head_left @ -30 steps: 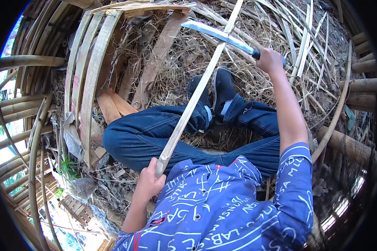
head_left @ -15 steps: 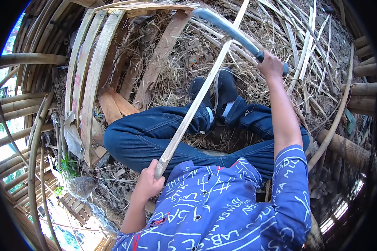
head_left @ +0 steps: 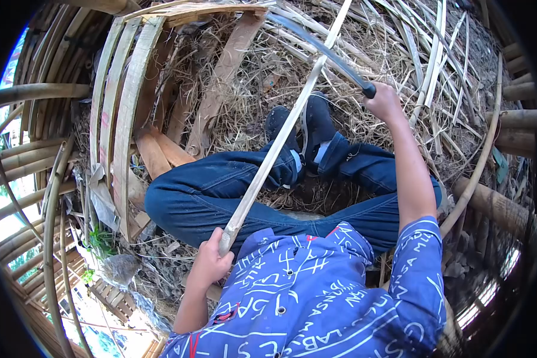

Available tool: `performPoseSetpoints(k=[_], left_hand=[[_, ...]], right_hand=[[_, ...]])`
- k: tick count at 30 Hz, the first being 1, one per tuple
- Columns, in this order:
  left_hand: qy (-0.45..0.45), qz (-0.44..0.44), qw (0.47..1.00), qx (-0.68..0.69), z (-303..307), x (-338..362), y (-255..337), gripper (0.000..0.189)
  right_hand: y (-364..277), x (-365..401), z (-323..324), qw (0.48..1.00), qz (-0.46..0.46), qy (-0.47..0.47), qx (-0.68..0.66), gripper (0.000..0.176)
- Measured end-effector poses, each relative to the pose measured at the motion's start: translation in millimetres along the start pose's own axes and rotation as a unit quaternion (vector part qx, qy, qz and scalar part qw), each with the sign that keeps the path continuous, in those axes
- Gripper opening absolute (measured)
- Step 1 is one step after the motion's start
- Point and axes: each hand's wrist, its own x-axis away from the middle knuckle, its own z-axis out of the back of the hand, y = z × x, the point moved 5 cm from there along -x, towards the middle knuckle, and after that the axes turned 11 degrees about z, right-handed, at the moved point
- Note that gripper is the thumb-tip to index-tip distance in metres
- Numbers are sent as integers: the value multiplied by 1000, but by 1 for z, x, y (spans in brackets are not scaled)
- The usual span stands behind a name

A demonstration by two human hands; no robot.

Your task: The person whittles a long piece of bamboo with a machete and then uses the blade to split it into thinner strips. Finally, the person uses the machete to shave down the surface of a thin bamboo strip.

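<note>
The long blade [head_left: 304, 34] crossed the far part of the pale strip [head_left: 274, 152], but whether they touched, I could not tell. In my judgement, the blade could slip along the strip or bite too deep, if its angle was too steep or a hard knot stopped it. The shoes [head_left: 318, 122] were near below the strip, so a slip toward the body could reach them or the legs. The left hand [head_left: 212, 259] was closed around the near end, its thumb pressed on the strip; as it held only this end, the far part could swing or twist under the force. The right hand [head_left: 385, 102] was wrapped around the dark handle [head_left: 370, 90], on the right side.

Compared with the earlier frame, the blade was turned and looked thinner, with less of its flat side visible. The left hand kept almost the same place and grip.
</note>
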Motion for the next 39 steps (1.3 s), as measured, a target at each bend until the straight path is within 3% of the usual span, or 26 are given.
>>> performPoseSetpoints(k=[5, 19, 21, 24, 36, 37, 39], left_hand=[[0, 9, 1000, 12, -1, 1, -3, 26], [-4, -7, 1000, -6, 1, -3, -3, 27], [-17, 5, 1000, 2, 2, -3, -1, 27], [-29, 31, 999, 21, 0, -4, -3, 28], [-9, 37, 999, 33, -1, -2, -5, 26], [-11, 28, 999, 35, -1, -2, -5, 26], [-22, 33, 998, 39, 0, -3, -1, 26]], right_hand=[[6, -9, -13, 998, -29, -49, 40, 25], [5, -29, -15, 980, -88, 21, 178, 25], [13, -26, -8, 984, -95, 36, 148, 24], [9, -19, -6, 997, 8, 26, -67, 24], [26, -28, -32, 985, -20, -156, -64, 25], [17, -25, -27, 985, -21, -157, -65, 25], [1, -20, -9, 995, -30, -67, 62, 26]])
